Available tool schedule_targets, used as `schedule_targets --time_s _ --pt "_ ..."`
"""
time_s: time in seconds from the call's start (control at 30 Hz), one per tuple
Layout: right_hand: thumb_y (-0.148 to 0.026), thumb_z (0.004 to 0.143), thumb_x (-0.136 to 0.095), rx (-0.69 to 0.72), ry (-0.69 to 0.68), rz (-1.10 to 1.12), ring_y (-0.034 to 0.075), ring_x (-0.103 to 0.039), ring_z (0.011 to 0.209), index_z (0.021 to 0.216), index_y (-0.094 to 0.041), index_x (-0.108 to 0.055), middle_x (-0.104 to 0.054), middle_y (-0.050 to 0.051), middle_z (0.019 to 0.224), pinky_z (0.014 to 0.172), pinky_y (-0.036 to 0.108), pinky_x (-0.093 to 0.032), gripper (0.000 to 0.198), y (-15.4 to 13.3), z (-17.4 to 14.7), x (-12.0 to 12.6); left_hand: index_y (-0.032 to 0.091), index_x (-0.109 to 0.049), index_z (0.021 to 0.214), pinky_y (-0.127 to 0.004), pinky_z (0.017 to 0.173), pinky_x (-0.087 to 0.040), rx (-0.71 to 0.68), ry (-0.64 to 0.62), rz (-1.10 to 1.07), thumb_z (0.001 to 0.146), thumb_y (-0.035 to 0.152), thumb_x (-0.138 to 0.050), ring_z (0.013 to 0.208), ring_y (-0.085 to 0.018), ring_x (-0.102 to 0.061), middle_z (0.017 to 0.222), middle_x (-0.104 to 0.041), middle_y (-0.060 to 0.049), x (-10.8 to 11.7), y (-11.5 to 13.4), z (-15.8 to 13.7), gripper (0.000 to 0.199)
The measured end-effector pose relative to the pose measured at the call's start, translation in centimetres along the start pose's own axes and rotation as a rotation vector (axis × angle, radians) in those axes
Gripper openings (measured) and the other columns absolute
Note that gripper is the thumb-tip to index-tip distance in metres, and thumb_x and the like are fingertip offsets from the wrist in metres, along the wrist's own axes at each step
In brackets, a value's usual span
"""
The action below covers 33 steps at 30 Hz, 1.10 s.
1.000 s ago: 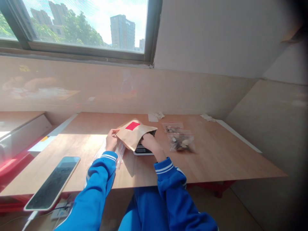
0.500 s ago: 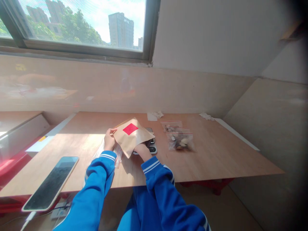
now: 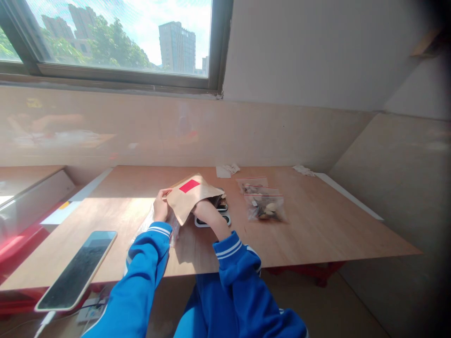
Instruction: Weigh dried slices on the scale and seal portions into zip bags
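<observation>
Holding a brown paper pouch (image 3: 192, 196) with a red label, tilted, above a small scale (image 3: 211, 219) near the middle of the wooden table (image 3: 317, 230). Left hand (image 3: 160, 205) pinched on the pouch's left edge. Right hand (image 3: 204, 210) tucked into the open mouth from below; fingers hidden, so could not tell whether curled or spread. 2 clear zip bags (image 3: 262, 203) of dried pieces lay just right of the scale; more clear bags (image 3: 172, 225) lay under the left wrist. Phone (image 3: 75, 268) sat at the near left corner, hanging over the edge.

Judged likely risks: contents spilling past the scale through the tilted mouth; paper tearing at the pinch; left sleeve nudging the phone off.
</observation>
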State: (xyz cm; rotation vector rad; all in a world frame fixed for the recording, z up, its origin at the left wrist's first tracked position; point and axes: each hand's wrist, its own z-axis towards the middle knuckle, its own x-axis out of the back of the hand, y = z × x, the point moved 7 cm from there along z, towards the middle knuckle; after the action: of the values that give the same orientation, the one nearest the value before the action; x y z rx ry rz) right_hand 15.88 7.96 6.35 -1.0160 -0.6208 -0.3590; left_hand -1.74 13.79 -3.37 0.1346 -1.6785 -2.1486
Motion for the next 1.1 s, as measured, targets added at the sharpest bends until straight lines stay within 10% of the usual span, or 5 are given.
schedule_targets --time_s 0.27,0.5,0.77,1.1 --pt "-0.015 0.091 -0.049 0.036 -0.079 -0.005 0.021 -0.067 0.095 0.099 -0.017 -0.068 -0.072 0.009 0.103 0.082 0.030 -0.049 0.020 -2.2 -1.9 4.2 0.020 -0.064 0.105 -0.031 0.074 -0.050 0.021 0.021 0.045 0.068 0.031 -0.066 0.085 -0.022 -0.065 0.099 -0.070 -0.006 0.2 -0.1 0.1 0.038" --pt "-0.025 0.096 -0.042 0.017 0.404 0.225 0.016 -0.064 0.103 0.107 -0.023 -0.061 -0.070 0.005 0.106 0.093 0.031 -0.047 0.022 0.4 -4.3 8.0 0.013 -0.062 0.103 -0.036 0.081 -0.048 0.019 -0.009 0.028 0.070 0.039 -0.063 0.089 -0.026 -0.064 0.096 -0.070 -0.011 0.0 -0.5 0.6 0.043" --pt "-0.012 0.082 -0.057 -0.087 0.388 0.062 0.022 -0.058 0.110 0.081 -0.021 -0.063 -0.070 0.006 0.104 0.097 0.040 -0.043 0.011 7.0 -4.9 2.6 0.016 -0.059 0.107 -0.037 0.079 -0.048 0.071 -0.027 0.063 0.067 0.047 -0.066 0.089 -0.028 -0.065 0.097 -0.070 -0.010 0.0 -1.9 1.3 0.051" --pt "-0.022 0.094 -0.046 -0.040 0.192 -0.176 0.023 -0.046 0.131 0.108 -0.018 -0.067 -0.061 0.009 0.130 0.109 0.043 -0.030 0.025 7.0 -3.9 -1.1 0.013 -0.059 0.106 -0.033 0.076 -0.047 0.073 -0.034 0.065 0.069 0.046 -0.067 0.086 -0.025 -0.064 0.094 -0.069 -0.010 0.0 -1.8 1.3 0.050"
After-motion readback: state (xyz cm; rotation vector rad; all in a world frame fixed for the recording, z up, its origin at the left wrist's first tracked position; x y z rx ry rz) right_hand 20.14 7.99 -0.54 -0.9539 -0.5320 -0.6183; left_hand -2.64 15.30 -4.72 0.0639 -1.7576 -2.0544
